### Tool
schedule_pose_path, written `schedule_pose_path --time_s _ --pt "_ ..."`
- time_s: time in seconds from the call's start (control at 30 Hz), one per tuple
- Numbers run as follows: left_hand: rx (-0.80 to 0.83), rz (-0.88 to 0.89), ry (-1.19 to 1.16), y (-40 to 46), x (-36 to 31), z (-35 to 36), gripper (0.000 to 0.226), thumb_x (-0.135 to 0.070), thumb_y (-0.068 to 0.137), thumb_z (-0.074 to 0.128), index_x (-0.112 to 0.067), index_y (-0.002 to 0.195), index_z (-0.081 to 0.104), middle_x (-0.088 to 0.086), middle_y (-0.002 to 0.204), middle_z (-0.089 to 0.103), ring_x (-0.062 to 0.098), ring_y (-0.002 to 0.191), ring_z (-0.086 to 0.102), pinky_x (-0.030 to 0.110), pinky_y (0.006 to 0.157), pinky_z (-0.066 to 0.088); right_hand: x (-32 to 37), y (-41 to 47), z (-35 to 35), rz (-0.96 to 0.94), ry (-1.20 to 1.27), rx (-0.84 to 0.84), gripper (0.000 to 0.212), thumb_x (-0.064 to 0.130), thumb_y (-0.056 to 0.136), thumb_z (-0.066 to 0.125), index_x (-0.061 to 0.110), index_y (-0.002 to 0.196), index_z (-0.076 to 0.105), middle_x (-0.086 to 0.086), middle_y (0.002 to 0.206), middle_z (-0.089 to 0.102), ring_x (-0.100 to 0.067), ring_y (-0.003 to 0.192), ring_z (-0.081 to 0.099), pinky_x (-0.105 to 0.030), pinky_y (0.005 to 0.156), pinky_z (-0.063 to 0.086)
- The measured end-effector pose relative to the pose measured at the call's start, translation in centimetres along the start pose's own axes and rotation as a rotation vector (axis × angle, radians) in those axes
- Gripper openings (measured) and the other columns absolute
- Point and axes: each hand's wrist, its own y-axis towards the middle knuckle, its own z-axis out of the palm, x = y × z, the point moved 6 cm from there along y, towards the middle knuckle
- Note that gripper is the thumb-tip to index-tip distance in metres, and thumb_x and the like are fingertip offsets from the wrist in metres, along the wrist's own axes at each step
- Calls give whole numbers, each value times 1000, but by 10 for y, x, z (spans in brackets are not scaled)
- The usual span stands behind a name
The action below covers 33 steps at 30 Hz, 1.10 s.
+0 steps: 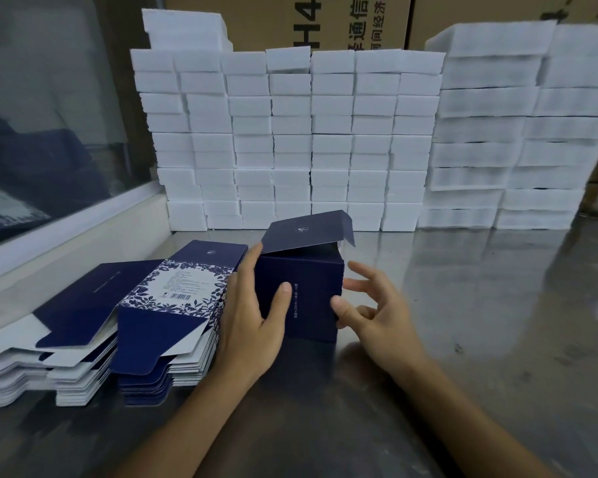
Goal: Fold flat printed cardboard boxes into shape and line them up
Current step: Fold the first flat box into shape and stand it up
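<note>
While my left hand [252, 319] grips the erected navy box [301, 294] standing on the steel table [480, 305], just right of the flat stack [159, 315], my right hand [373, 308] hovers with fingers spread, thumb touching its near face. I'd square the walls, then tuck the raised lid [304, 234] cleanly.

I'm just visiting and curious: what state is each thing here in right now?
Box: folded up, standing on the table, top flap open.
Left hand: holds the box's left side.
Right hand: fingers spread, thumb at the box's right edge.
Flat boxes: unfolded, stacked.
Foam blocks: stacked in columns at the back.
</note>
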Motion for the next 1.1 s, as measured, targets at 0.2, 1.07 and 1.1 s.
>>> schedule_pose_path --time_s 0.2,1.07,1.1 --pt "25 -75 -155 -1 5 1 89 -74 66 70 -59 138 21 -12 143 48 8 129 48 43 106 45 -5 4 -10 -9 37 -81 53 38 78 75 35 127 55 2 99 71 -15 75 73 -23 71 59" --pt "35 168 -138 -3 -29 1 51 -56 90 48 -54 138 30 -13 150 37 10 141 34 45 113 35 49 -11 -8 -357 -152 -269 39 56 89 54 43 125 49 6 132 52 -11 127 51 -35 104 45" --pt "27 169 -111 -2 -28 1 43 -55 92 46 -52 133 36 -15 144 42 7 136 39 40 109 39 49 -11 -8 -352 -167 -288 32 54 90 54 38 118 54 6 127 54 -12 124 52 -39 102 46"
